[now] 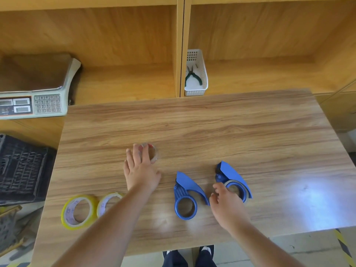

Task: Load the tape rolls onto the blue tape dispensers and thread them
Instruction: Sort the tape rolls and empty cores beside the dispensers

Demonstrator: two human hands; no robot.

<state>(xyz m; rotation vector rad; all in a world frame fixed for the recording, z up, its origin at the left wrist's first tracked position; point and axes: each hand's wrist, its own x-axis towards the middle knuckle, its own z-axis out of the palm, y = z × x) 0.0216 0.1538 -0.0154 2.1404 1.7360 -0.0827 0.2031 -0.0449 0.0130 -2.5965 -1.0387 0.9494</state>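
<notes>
We have one roll seated in the right dispenser [232, 181] under our loosely curled right hand [225, 204], the left dispenser [185, 195] sits bare, two yellow rolls [80, 211] wait, and our open left hand [140, 168] reaches a clear roll [153, 153].

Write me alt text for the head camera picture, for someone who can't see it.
Over a wooden table, a person's left hand reaches onto a clear tape roll while the right hand touches a blue dispenser with a roll on it. Another dispenser sits empty, with two yellowish rolls at left.
</notes>
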